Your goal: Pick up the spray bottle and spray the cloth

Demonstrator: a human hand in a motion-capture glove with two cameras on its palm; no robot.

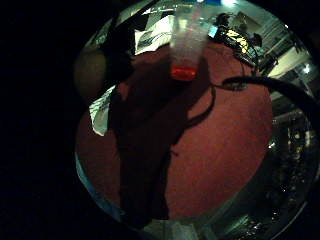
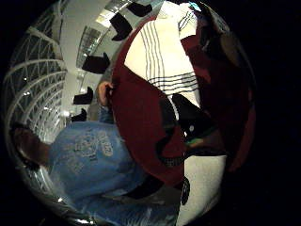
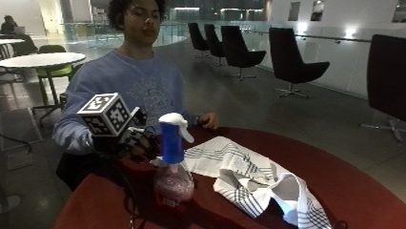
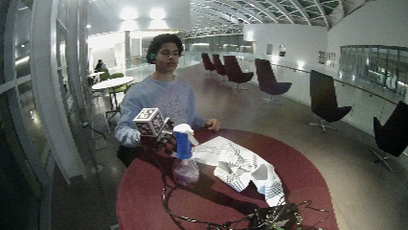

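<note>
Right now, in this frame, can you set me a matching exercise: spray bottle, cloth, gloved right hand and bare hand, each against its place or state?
Things:
1. spray bottle
2. cloth
3. gloved right hand
4. bare hand

Places or states:
A. rests at the table's far edge
B. stands upright, blue head on top
C. hovers behind the bottle, holding nothing
D. lies rumpled on the red table

Pairs: 1-B, 2-D, 3-C, 4-A

Clear plastic spray bottle (image 3: 172, 179); woven striped cloth (image 3: 254, 181); matt table (image 3: 355, 191).

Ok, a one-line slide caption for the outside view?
Gloved right hand hovers behind the upright spray bottle; striped cloth lies crumpled beside it.
</note>
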